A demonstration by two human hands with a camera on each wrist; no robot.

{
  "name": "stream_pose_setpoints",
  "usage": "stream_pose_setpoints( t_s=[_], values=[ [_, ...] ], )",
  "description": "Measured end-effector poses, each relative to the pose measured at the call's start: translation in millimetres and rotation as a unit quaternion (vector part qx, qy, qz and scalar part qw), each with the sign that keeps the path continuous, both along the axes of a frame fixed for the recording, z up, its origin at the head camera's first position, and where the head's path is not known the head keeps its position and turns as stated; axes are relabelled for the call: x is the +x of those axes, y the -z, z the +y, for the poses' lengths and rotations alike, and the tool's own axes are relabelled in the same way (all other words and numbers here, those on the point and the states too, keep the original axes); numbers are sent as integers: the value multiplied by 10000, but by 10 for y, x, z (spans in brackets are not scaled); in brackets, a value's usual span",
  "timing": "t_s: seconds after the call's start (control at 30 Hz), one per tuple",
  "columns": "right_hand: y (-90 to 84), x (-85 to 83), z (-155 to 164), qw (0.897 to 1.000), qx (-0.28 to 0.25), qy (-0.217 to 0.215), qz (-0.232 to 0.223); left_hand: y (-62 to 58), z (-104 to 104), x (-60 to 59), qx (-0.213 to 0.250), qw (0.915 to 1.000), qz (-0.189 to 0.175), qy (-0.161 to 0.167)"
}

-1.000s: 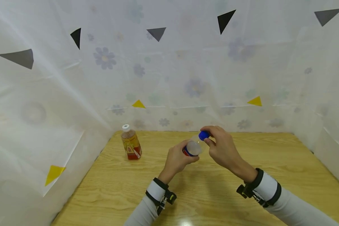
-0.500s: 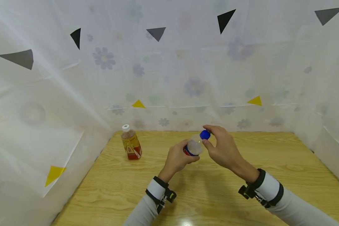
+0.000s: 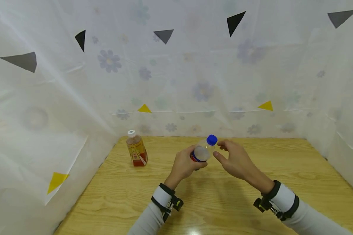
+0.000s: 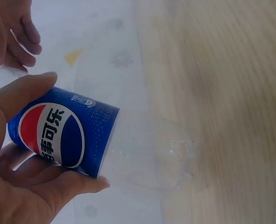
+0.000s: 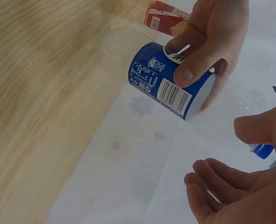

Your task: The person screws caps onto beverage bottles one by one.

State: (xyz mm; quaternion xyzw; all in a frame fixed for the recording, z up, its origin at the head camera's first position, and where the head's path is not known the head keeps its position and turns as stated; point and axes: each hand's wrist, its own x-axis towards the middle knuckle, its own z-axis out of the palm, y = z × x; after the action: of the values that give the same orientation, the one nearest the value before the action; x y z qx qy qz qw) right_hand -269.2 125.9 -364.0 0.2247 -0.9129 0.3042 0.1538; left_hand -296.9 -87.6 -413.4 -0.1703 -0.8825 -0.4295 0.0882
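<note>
A clear plastic soda bottle (image 3: pixel 202 152) with a blue, red and white label (image 4: pixel 77 135) is held tilted above the table by my left hand (image 3: pixel 183 166). The fingers and thumb wrap round its labelled middle. On its neck sits a blue cap (image 3: pixel 211 140), partly hidden behind the right thumb in the right wrist view. My right hand (image 3: pixel 236 160) is just to the right of the cap, apart from it, with loosely bent fingers and nothing between them. The bottle's clear base points down toward the table, and no liquid shows in it.
A second bottle (image 3: pixel 137 150) with a white cap, a yellow-and-red label and reddish contents stands upright at the table's back left. The wooden table (image 3: pixel 111 202) meets flower-patterned sheeting (image 3: pixel 188 75) behind and at both sides.
The right hand has let go of the blue cap and drawn back slightly to the right and down. The left hand and the bottle stay almost still.
</note>
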Motion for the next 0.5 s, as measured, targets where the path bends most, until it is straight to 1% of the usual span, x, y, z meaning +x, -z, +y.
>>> stream_pose_setpoints(
  t_s=[0.13, 0.23, 0.37, 0.5],
  values=[
    [67, -10, 36, 10000, -38, 13, 63, 2, 7, 10, -4, 9999, -18, -119],
    [100, -15, 66, 10000, -4, 47, 34, -11, -3, 10, 137, 9996, -65, -218],
    [147, -11, 107, 9999, 27, 118, -53, -29, -26, -27, 366, 9985, -142, -372],
    [193, -4, 141, 9999, 0, 135, -70, -39, -78, -86, 516, 9973, -77, -522]
  ],
)
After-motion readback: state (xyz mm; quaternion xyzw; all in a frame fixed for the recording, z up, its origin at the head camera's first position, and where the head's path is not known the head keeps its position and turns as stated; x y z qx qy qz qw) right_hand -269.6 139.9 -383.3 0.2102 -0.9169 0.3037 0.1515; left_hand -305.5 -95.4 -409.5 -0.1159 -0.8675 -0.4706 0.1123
